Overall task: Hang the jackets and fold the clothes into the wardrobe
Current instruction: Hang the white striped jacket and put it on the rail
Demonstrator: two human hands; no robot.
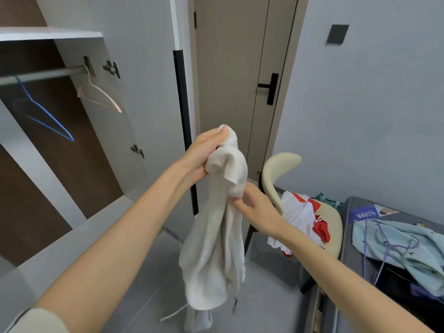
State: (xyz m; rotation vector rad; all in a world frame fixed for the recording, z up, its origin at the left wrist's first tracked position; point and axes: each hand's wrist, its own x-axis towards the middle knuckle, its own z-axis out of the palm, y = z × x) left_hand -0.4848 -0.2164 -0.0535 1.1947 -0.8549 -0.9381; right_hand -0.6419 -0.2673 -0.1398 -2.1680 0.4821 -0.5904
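Both hands are on the grey top [216, 236], which hangs in the air in front of me, well short of the wardrobe [48, 33]. My left hand [204, 152] has its fingers curled tight round the bunched upper end, and my right hand [254, 207] pinches a fold just below. The cloth is wadded up, not spread, so if I fold or hang it like this I think it will go in creased. The loose cord [173, 313] dangling low could also catch on something or get trapped in a fold. If my left hand slackens, the whole weight falls to that small pinch and may slip to the floor. I cannot tell whether this is a jacket or a plain top (its collar and front are buried in the bunch), and its bottom end runs out of view. Further right, red and white clothes [300, 212] lie heaped on the chair [281, 164], and a blue jacket [396, 243] lies on the bed [348, 296], cut off at the edge. Farthest, two bare hangers hang on the rail [43, 74], a blue hanger [45, 114] and a pale hanger [101, 94]. The lower wardrobe is out of sight.
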